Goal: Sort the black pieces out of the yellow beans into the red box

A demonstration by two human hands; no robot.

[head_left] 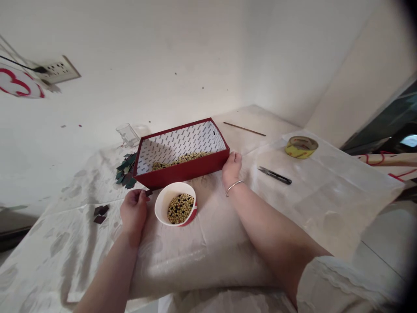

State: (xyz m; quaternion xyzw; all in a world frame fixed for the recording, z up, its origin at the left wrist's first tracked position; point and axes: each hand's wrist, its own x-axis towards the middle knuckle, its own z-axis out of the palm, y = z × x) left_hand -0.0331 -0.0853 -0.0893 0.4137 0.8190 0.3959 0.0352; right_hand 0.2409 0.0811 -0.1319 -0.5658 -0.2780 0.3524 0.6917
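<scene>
A red shoebox-like box (182,168) with a printed white lining stands open across the middle, pale and dark beads (185,159) gathered along its near side. My right hand (232,167) grips the box's right end, its fingers partly hidden behind the corner. Near the front left corner, my left hand (134,206) pinches a small dark brown flat piece (149,192). Just right of that hand is a white and red paper cup (161,208), holding more of the same beads.
Dark green pieces (125,170) lie left of the box, beside a clear glass (127,134). Several dark brown pieces (100,213) lie on the cloth (208,261). To the right are a thin stick (244,128), thread snips (275,175) and a yellow tape roll (301,150).
</scene>
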